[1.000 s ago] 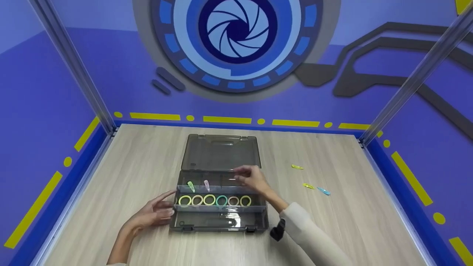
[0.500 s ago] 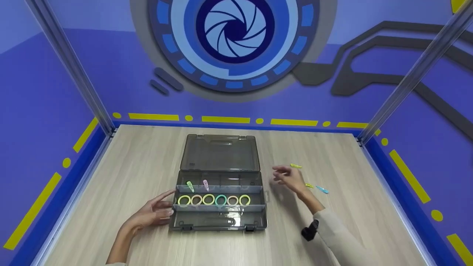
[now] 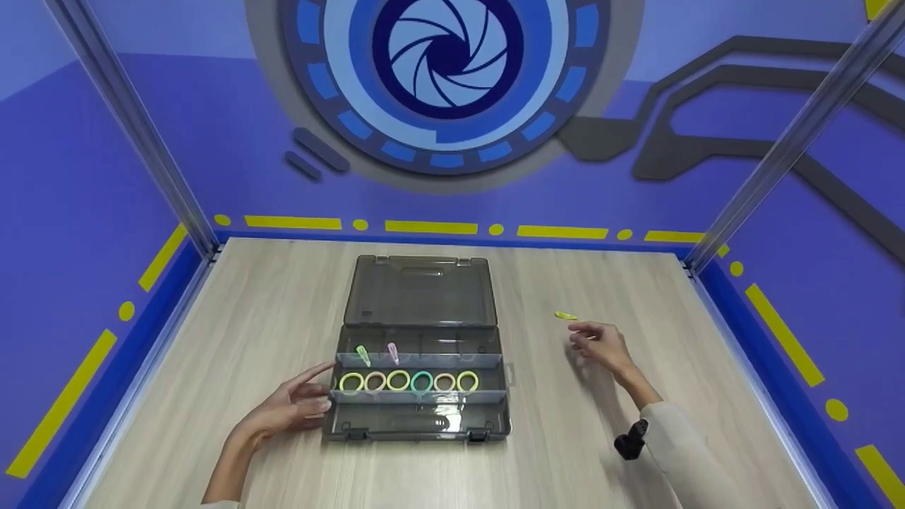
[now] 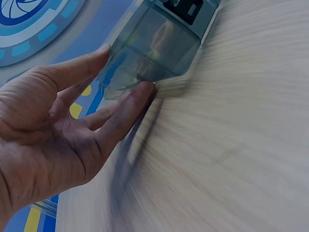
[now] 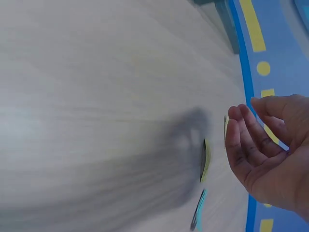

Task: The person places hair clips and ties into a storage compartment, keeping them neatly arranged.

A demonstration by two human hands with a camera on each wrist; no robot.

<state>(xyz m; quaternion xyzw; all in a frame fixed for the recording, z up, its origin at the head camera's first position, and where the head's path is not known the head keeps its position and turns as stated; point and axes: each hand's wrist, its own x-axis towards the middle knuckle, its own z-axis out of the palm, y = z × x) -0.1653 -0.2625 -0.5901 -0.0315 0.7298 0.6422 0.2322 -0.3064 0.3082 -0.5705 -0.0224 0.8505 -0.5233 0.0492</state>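
Note:
My left hand touches the left side of the smoky see-through box with extended fingers. In the left wrist view its fingertips meet the box's end wall. The box lies with its lid folded back. A green hair clip and a pink hair clip sit in its back row, and several hair ties stand in the middle row. My right hand hovers over the table, fingers loosely bent and holding nothing. Below it, in the right wrist view, are a yellow hair clip and a blue hair clip.
Another yellow hair clip lies just beyond my right hand. The wooden table is bounded by blue walls behind and at both sides. Metal posts rise at the back corners.
My right hand has moved from above the box's back row rightward to over the loose hair clips, hiding two of them in the head view. My left hand has stayed at the box.

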